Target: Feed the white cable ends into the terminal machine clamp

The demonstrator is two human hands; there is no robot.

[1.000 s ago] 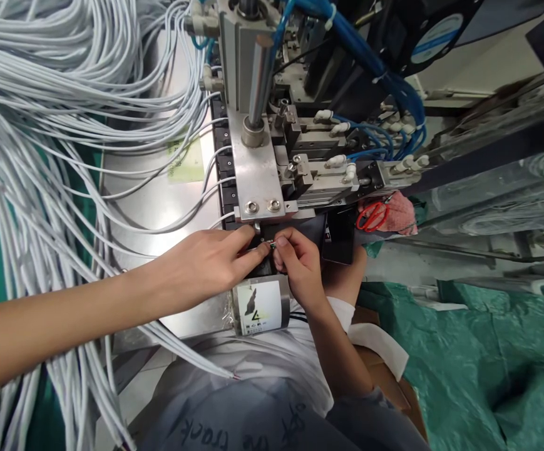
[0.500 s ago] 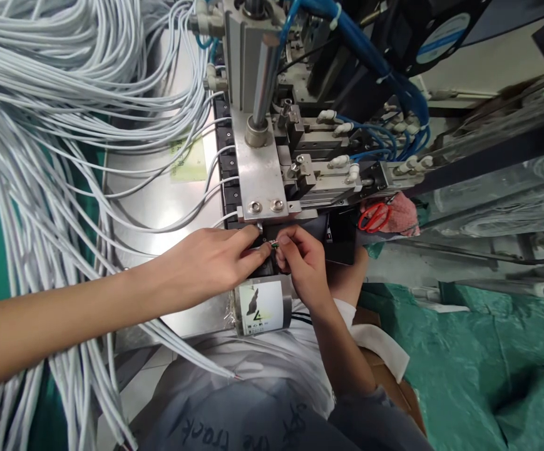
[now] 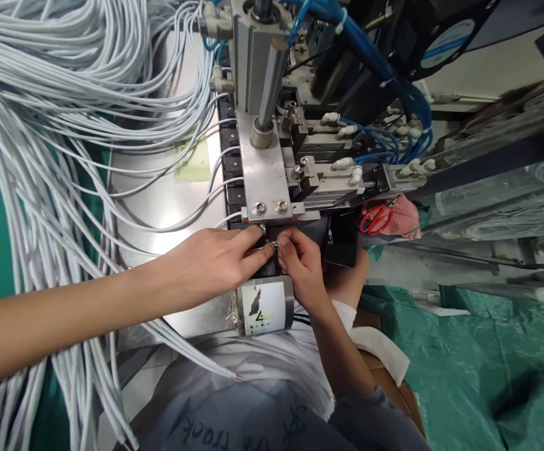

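Small, straight moves suit this: the right grip (image 3: 303,266) pinches fine wire ends (image 3: 275,243) at its fingertips — just beside the left grip (image 3: 218,258), whose hold I can't make out.

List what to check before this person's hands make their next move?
1. Right hand gripping thin wires: ok, seemingly pinched at the fingertips.
2. Left hand clear of the bolted metal plate: not ok, its fingers reach the near edge.
3. Thin wires in order: cannot tell, too small.
4. White cables leading to black blocks: ok.
5. Red-handled scissors away from hands: ok, by the pink cloth.
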